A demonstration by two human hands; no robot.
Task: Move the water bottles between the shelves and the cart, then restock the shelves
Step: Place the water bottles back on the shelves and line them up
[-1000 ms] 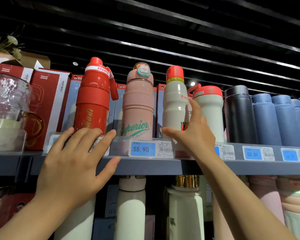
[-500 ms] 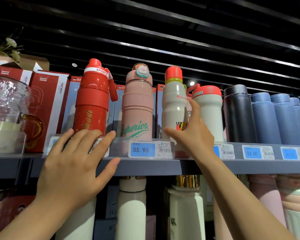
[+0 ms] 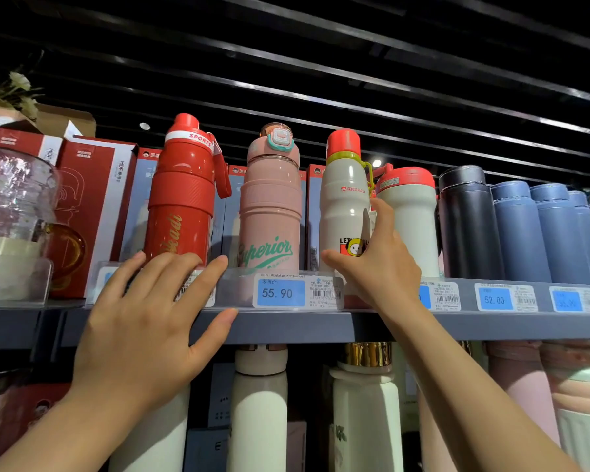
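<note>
left hand (image 3: 140, 321) fingers spread flat on shelf edge (image 3: 286, 327) | right hand (image 3: 377, 267) fingers grip white bottle (image 3: 344, 206)

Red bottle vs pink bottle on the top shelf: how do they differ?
The red bottle has a narrow screw-style cap, a white band reading SPORTS and a side strap; the pink bottle has a flip lid with a teal-edged latch and no visible strap. The red one's script is gold, the pink one's green, reading Superior. The left hand rests in front of the red bottle's base; the pink one has no hand in front of it. Both stand upright at the shelf front.
</note>
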